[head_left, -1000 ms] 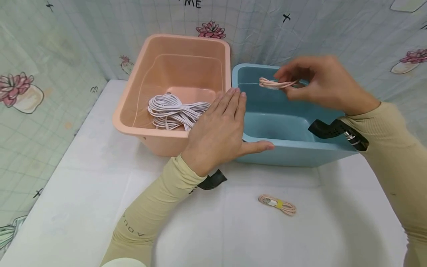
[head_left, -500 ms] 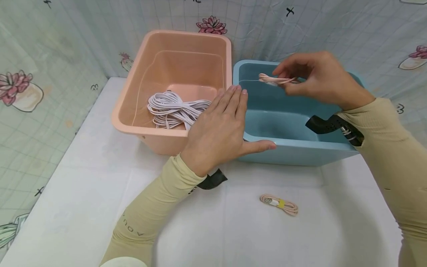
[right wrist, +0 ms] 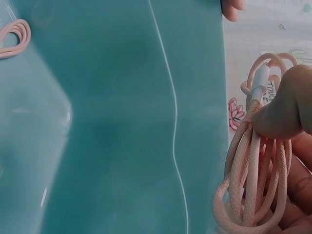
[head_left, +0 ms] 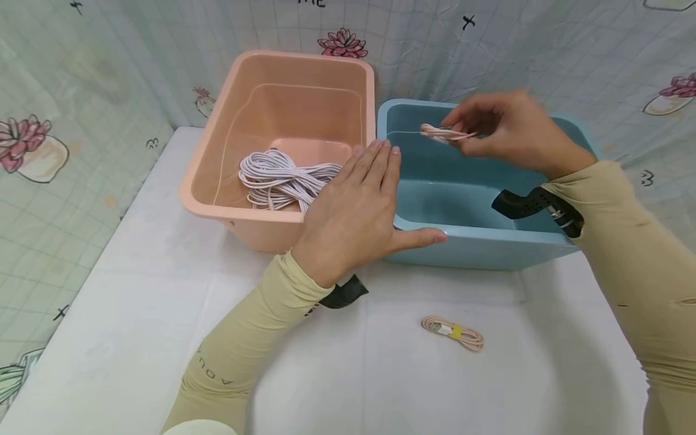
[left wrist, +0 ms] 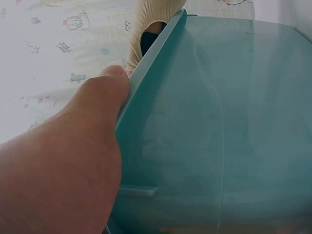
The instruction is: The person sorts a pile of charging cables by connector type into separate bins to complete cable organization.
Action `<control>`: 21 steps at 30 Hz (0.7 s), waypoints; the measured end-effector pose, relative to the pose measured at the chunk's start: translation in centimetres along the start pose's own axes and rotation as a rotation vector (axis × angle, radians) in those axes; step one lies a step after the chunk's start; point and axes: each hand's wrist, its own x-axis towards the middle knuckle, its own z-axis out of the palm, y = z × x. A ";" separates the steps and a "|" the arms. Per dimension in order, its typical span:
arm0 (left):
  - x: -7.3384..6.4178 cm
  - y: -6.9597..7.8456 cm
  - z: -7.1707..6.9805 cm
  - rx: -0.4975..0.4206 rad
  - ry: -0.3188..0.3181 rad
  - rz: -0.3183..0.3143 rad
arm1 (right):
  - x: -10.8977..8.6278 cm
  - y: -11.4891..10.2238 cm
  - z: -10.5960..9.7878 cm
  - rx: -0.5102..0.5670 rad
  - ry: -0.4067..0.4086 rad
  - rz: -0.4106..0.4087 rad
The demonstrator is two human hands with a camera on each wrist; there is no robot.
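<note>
My right hand (head_left: pixel 508 133) pinches a coiled pink charging cable (head_left: pixel 440 132) between thumb and fingers, over the blue bin (head_left: pixel 489 238). In the right wrist view the held cable (right wrist: pixel 253 180) shows several braided loops and a white connector. Another pink coil (right wrist: pixel 17 39) appears inside the bin there, at the upper left. My left hand (head_left: pixel 353 211) lies with straight fingers across the adjoining rims of the blue bin and the peach bin (head_left: pixel 244 220), its thumb stretched along the blue rim. White coiled cables (head_left: pixel 285 178) lie in the peach bin, partly hidden by this hand.
On the white table (head_left: pixel 326 374), in front of the blue bin, lies a pink coiled cable (head_left: pixel 452 333) with a yellow tie. A patterned sheet (head_left: pixel 435 54) hangs right behind both bins. The bins stand side by side.
My right hand and forearm have shifted slightly to the left, still holding the pink cable over the blue bin. The left hand stays in place on the rims.
</note>
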 end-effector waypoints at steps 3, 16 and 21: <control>0.0 0.0 0.0 -0.008 -0.015 -0.003 | 0.0 0.1 0.1 0.012 -0.010 0.012; 0.0 0.0 0.1 -0.010 -0.010 -0.006 | 0.0 0.3 -0.1 0.064 0.019 0.080; 0.0 0.0 0.1 0.000 -0.010 0.000 | 0.0 0.3 -0.1 0.081 0.036 0.064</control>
